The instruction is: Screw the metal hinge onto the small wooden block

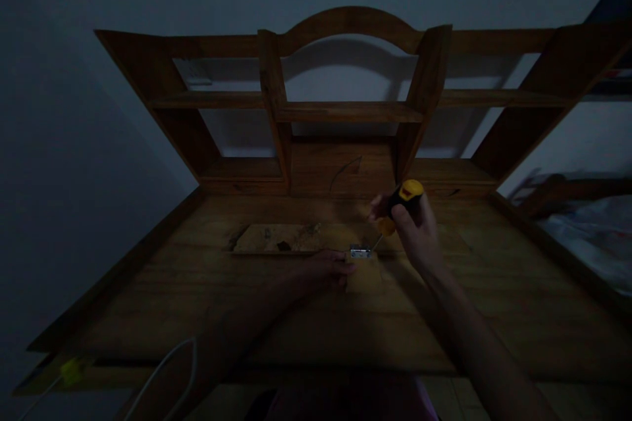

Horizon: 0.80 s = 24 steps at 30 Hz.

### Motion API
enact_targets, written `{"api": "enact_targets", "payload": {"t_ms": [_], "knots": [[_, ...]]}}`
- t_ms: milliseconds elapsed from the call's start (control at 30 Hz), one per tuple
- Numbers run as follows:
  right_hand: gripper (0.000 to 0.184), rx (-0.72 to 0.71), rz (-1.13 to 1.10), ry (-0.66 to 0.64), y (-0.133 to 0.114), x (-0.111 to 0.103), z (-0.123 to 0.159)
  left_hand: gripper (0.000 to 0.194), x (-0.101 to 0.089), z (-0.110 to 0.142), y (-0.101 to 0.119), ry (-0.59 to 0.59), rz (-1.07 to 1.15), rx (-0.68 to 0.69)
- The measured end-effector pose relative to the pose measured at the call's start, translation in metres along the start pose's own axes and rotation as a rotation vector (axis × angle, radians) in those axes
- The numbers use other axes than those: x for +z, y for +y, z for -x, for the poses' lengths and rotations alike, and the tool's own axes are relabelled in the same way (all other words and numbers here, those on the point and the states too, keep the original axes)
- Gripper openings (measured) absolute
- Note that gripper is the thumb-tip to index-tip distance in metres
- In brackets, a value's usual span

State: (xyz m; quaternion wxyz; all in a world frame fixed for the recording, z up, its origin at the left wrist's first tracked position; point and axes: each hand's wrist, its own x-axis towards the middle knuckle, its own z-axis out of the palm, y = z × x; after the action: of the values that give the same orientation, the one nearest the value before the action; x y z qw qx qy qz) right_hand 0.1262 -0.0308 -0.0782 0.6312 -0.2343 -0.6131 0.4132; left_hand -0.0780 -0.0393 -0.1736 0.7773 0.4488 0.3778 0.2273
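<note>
Table: broad wooden top [494, 302], streaked grain running side to side; dim light, front part in shadow.
Side edges: darker wooden borders at left [123, 270] and right [557, 253].
Rear of table: wooden shelf unit [349, 112] standing along the back, centre top arched.
Left of centre: long pale strip [251, 237]; inset or laid on top, cannot tell. Dark chip [284, 246] and crumbly bits [311, 231] on it.
Centre: small pale wooden block [364, 276], metal hinge [361, 253] at its far edge; full contact with table unclear.
Front left corner: yellow item [72, 371], details blurred.
</note>
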Motion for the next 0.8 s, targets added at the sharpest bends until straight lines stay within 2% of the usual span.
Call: {"api": "enact_targets", "payload": {"t_ms": [100,200,267,433,533,667,800], "knots": [[0.022,0.033,-0.097,0.005,-0.003,0.004,-0.003,0.040,0.000,-0.001,0.000,-0.010,-0.011,0.013],[0.041,0.126,-0.296,-0.034,-0.002,0.005,-0.006,0.045,0.001,-0.001,0.000,0.006,-0.011,-0.011],[0.043,0.176,-0.355,-0.064,-0.001,0.004,-0.007,0.047,0.001,-0.001,0.000,0.022,-0.011,-0.019],[0.022,0.036,-0.174,-0.040,0.004,0.000,-0.006,0.042,0.000,0.001,0.000,0.027,-0.038,-0.018],[0.029,-0.004,-0.091,-0.043,0.006,-0.002,-0.004,0.041,0.000,0.001,-0.001,0.029,-0.039,-0.019],[0.028,0.064,-0.195,-0.069,0.008,-0.001,-0.006,0.042,0.000,0.000,-0.001,0.028,-0.029,-0.008],[0.043,0.179,-0.274,-0.108,0.005,0.001,-0.007,0.040,0.000,0.001,-0.001,0.025,-0.032,-0.005]]}}
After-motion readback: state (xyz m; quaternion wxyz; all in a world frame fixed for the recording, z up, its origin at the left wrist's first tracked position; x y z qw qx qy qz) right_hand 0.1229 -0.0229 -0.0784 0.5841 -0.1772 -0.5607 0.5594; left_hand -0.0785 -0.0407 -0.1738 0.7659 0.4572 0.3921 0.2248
